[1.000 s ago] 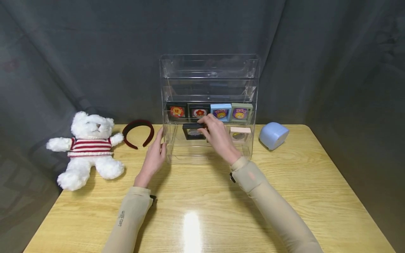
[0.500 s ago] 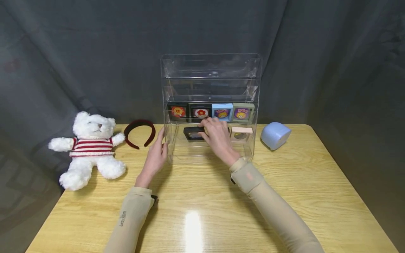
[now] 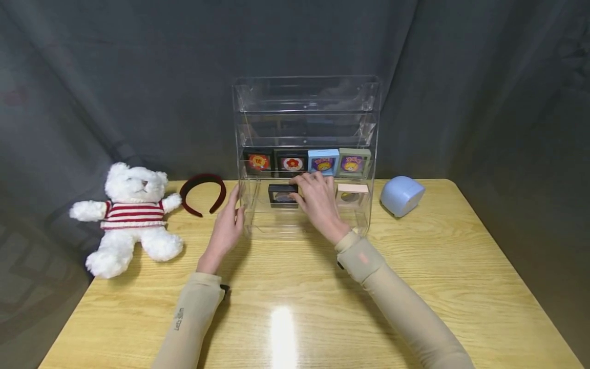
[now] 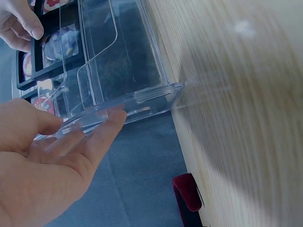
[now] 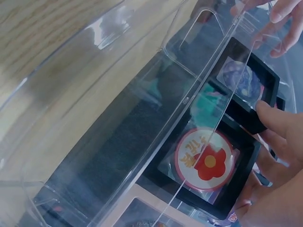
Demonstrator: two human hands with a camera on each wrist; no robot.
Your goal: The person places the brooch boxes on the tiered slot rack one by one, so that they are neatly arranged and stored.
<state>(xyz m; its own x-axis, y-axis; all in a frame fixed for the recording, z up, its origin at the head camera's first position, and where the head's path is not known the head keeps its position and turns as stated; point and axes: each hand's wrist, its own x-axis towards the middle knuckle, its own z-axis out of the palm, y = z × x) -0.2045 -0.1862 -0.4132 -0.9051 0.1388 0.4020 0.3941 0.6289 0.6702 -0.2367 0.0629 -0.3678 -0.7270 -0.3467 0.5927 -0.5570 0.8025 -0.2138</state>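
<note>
My left hand [image 3: 224, 225] rests its nearly straight fingers against the left side of a clear acrylic display rack [image 3: 304, 128]. In the left wrist view, its fingertips [image 4: 116, 118] touch the rack's side wall. At the lowest filled tier, my right hand [image 3: 319, 202] pinches the upper corner of a black display frame [image 3: 283, 188] with a bluish round badge [image 5: 241, 78]. Right beside it stands another black frame [image 5: 246, 170] with a red-flower badge [image 5: 208, 158], largely hidden by the right hand in the head view. A pale pink frame [image 3: 352, 189] stands at the tier's right end.
One tier higher stand two black frames, a light blue frame [image 3: 323, 154] and a green frame [image 3: 355, 152]. A white teddy bear [image 3: 133, 225] and dark red headband [image 3: 203, 179] lie on the left of the wooden table [image 3: 286, 277]. A blue rounded object [image 3: 402, 196] sits right.
The right hand and the black frame have lowered slightly, and the frame now sits straighter in its tier. The left hand keeps its place on the rack's side.
</note>
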